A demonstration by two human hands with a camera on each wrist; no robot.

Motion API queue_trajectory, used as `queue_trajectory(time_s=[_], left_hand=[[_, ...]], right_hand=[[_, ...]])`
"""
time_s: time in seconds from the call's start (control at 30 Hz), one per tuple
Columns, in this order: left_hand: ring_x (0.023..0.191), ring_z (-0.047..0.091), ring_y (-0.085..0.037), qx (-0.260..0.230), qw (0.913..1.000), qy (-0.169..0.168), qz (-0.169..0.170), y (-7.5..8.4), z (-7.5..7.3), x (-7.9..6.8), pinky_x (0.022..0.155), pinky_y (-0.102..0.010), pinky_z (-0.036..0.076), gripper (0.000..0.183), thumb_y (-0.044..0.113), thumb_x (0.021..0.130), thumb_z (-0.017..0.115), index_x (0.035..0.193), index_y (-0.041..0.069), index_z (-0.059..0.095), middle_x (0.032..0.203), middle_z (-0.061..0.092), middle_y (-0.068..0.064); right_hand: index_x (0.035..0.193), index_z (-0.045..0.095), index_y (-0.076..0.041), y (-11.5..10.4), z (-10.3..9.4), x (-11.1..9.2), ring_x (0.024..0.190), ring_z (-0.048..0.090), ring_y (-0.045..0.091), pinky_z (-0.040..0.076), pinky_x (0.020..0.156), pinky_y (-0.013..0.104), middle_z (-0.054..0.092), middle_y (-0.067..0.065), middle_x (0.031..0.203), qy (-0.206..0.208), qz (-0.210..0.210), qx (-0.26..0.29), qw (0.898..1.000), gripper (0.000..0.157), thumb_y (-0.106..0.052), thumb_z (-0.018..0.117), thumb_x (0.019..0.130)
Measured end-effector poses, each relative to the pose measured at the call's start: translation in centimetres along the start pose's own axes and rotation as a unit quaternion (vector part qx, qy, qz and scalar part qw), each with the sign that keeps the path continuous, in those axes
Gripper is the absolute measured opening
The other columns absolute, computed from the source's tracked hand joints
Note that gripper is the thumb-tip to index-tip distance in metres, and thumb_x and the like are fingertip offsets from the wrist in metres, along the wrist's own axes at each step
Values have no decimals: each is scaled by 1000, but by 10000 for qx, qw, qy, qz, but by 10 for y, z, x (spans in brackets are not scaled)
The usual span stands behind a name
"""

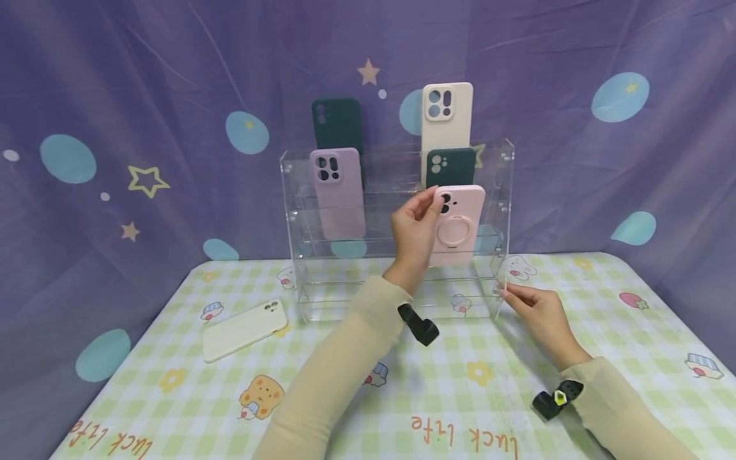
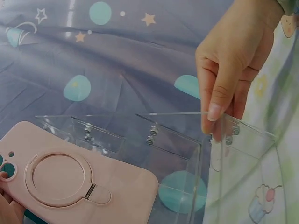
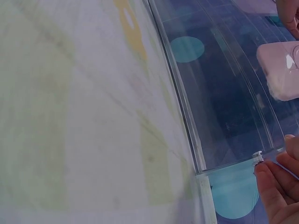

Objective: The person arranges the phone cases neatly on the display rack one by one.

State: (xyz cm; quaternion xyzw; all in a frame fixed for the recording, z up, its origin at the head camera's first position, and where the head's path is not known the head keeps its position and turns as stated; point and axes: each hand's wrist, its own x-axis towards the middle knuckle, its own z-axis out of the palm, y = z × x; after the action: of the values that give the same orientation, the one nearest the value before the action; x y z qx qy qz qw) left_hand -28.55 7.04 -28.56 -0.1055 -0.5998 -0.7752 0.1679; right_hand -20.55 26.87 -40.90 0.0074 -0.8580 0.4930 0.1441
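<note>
My left hand (image 1: 415, 233) pinches the upper left edge of a pink phone case (image 1: 467, 223) with a round ring stand on its back. The case stands upright at the right side of a clear acrylic display rack (image 1: 397, 281), in front of a dark green case (image 1: 460, 163). Low on the rack's right side panel, the thumb and fingers of my right hand (image 1: 543, 319) grip the panel's front edge. In the left wrist view the pink case (image 2: 93, 186) fills the lower left, and the right hand (image 2: 236, 60) holds the clear panel beside small metal screws.
A cream case (image 1: 447, 134) stands at the rack's back right. On the left side are another dark green case (image 1: 338, 121) and a lilac case (image 1: 339, 198). A white case (image 1: 246, 331) lies on the checked tablecloth (image 1: 437, 396), left of the rack. A purple curtain (image 1: 172, 76) hangs behind.
</note>
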Motion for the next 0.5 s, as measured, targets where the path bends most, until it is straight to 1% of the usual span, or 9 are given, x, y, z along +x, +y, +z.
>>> queue_trajectory(time_s=[0.13,0.33,0.5], left_hand=[[99,66,-18,52,10000,-46,-50,-5,-3,-3,84,-23,52,26,9,87,67,113,5,69,110,69,-9],[96,66,-14,157,9998,-32,-123,-13,-7,-6,82,-22,53,25,12,87,68,111,8,70,107,70,-7],[91,68,-13,55,10000,17,-70,-19,-9,-8,80,-22,54,25,8,86,69,110,3,70,105,70,-9]], right_hand=[[119,63,4,1,0,0,85,54,-17,45,72,5,65,18,111,11,-12,12,10000,43,-30,61,93],[119,62,4,1,0,-1,87,55,-16,46,73,5,64,18,112,-4,-49,99,9999,43,-31,61,93],[119,62,4,0,1,-1,87,55,-16,45,74,5,64,18,113,-24,-11,127,9999,44,-31,61,93]])
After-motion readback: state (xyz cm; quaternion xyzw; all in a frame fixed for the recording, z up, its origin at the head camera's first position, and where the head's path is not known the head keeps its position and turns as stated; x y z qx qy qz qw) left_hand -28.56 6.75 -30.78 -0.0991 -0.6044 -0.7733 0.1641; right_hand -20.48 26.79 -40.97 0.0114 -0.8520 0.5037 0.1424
